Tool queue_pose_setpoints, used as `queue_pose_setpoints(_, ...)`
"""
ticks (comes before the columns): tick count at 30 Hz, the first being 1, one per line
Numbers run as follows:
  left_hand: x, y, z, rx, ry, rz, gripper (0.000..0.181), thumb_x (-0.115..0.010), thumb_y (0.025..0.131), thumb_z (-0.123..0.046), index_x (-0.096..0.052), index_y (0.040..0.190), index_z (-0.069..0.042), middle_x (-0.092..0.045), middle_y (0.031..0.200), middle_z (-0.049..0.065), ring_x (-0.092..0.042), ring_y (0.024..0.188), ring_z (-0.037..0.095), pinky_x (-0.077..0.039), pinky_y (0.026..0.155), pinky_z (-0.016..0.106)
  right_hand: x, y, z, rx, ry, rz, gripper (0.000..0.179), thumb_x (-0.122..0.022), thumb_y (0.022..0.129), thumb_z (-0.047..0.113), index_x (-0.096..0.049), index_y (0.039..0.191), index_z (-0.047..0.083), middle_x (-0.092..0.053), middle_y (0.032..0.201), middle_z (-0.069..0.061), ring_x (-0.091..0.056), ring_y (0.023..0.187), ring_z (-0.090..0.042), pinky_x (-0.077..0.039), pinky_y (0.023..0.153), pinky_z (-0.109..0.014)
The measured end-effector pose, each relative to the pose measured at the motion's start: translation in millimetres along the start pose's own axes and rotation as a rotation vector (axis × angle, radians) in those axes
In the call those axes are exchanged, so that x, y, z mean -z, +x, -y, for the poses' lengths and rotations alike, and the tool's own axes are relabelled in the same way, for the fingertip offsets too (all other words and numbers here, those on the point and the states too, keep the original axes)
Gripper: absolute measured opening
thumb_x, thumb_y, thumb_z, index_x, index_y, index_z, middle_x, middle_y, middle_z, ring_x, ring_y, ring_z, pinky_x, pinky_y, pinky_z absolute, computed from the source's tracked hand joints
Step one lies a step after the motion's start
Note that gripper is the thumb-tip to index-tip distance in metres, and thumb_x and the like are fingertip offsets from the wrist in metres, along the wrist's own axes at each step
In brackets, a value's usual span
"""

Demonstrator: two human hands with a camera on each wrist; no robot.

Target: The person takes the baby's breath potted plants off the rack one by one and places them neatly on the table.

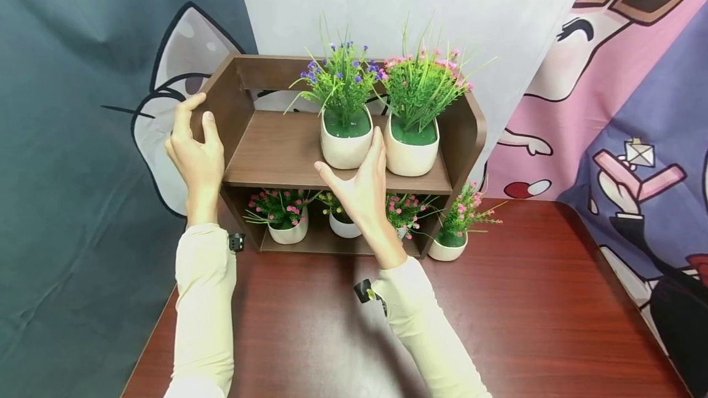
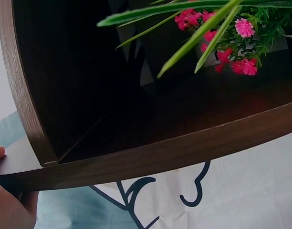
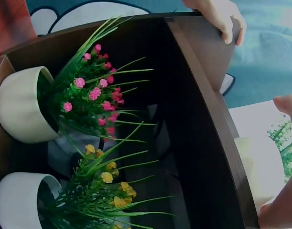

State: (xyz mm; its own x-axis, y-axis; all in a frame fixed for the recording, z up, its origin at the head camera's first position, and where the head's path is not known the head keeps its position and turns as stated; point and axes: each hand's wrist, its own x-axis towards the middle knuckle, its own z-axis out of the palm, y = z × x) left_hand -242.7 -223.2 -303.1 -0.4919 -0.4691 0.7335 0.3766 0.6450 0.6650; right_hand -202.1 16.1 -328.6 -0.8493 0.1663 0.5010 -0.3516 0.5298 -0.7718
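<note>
A brown two-tier wooden shelf [image 1: 276, 146] stands on the table. My left hand [image 1: 198, 152] grips its left side panel [image 2: 22, 86], thumb on the inner side and fingers over the edge. My right hand [image 1: 362, 189] is spread at the front of a white pot [image 1: 345, 151] with purple flowers on the upper tier. Its fingers lie along the pot's right side, between two pots; the thumb [image 3: 285, 104] stands apart from the pot's left side. Close on the right is another white pot [image 1: 412, 158] with pink flowers.
The lower tier holds a pink-flowered pot [image 3: 22, 105], a yellow-flowered pot [image 3: 17, 200] and another pink-flowered plant [image 1: 406, 207], partly behind my right arm. Outside the shelf's right side, a pink-flowered pot [image 1: 448, 250] stands on the reddish table [image 1: 542, 300]. Printed cloth [image 1: 83, 140] hangs around.
</note>
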Motion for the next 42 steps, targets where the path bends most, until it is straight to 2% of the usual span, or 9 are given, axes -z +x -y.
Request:
queue_pose_setpoints(3,1.2,-0.9,0.9,-0.011,-0.016,-0.001,0.026,-0.055,0.090,-0.013,-0.067,0.112,-0.018,-0.063,0.113,-0.017,-0.054,0.084,0.018,-0.038,0.083,0.025,-5,4.0,1,0.011,-0.023,-0.002,0.109,-0.074,0.070,0.049,-0.014,0.147,0.001,-0.022,0.148,-0.014,-0.023,0.134,-0.018,-0.023,0.105,-0.034)
queue_pose_setpoints(9,1.1,-2.7,-0.7,-0.007,-0.009,-0.006,0.026,-0.055,0.090,-0.014,-0.067,0.113,-0.020,-0.063,0.112,-0.019,-0.048,0.075,0.020,-0.036,0.077,0.024,-10,10.4,0,0.002,-0.035,-0.031,0.104,-0.074,0.073,0.042,-0.014,0.145,-0.003,-0.024,0.146,-0.021,-0.025,0.134,-0.026,-0.023,0.105,-0.036)
queue_pose_setpoints(13,-0.9,-1.9,-0.2,-0.011,-0.016,-0.009,0.026,-0.055,0.090,-0.014,-0.067,0.113,-0.020,-0.063,0.112,-0.019,-0.047,0.074,0.020,-0.036,0.076,0.024,-12,16.2,-1,-0.016,-0.050,-0.058,0.103,-0.074,0.074,0.039,-0.013,0.145,-0.005,-0.025,0.145,-0.023,-0.025,0.134,-0.027,-0.022,0.106,-0.033)
queue_pose_setpoints(16,-1.4,-2.7,1.4,-0.009,-0.023,-0.008,0.026,-0.055,0.090,-0.014,-0.067,0.112,-0.019,-0.063,0.111,-0.018,-0.051,0.079,0.018,-0.037,0.079,0.025,-14,17.4,-2,-0.037,-0.069,-0.066,0.100,-0.073,0.076,0.036,-0.014,0.145,-0.004,-0.026,0.144,-0.022,-0.026,0.133,-0.026,-0.022,0.106,-0.032)
queue_pose_setpoints(24,-0.8,-1.5,0.3,-0.025,-0.011,-0.011,0.026,-0.055,0.091,-0.014,-0.067,0.113,-0.019,-0.063,0.112,-0.017,-0.042,0.069,0.022,-0.037,0.078,0.025,-17,17.2,-3,0.001,-0.110,-0.093,0.089,-0.072,0.080,0.031,-0.020,0.142,-0.005,-0.031,0.142,-0.020,-0.031,0.130,-0.027,-0.026,0.104,-0.034)
queue_pose_setpoints(32,-3.2,-2.9,-1.3,-0.014,-0.047,-0.021,0.026,-0.056,0.089,-0.013,-0.068,0.111,-0.020,-0.064,0.110,-0.017,-0.052,0.081,0.019,-0.038,0.082,0.024,-14,14.3,-3,0.017,-0.117,-0.116,0.085,-0.073,0.078,0.032,-0.026,0.139,-0.005,-0.038,0.134,-0.020,-0.037,0.124,-0.027,-0.029,0.101,-0.036)
queue_pose_setpoints(35,-3.1,-4.4,0.6,-0.052,-0.035,-0.016,0.025,-0.055,0.090,-0.012,-0.067,0.111,-0.016,-0.065,0.112,-0.011,-0.051,0.078,0.021,-0.038,0.079,0.025,-13,10.3,-2,0.016,-0.128,-0.130,0.084,-0.075,0.075,0.032,-0.029,0.136,-0.004,-0.041,0.130,-0.019,-0.041,0.120,-0.026,-0.032,0.099,-0.035)
queue_pose_setpoints(42,-3.3,-1.0,2.3,-0.057,-0.045,-0.019,0.026,-0.055,0.090,-0.012,-0.067,0.112,-0.021,-0.064,0.112,-0.016,-0.052,0.083,0.018,-0.038,0.082,0.024,-13,1.8,2,0.056,-0.140,-0.118,0.085,-0.074,0.076,0.035,-0.028,0.136,-0.003,-0.040,0.130,-0.017,-0.041,0.120,-0.027,-0.030,0.101,-0.034)
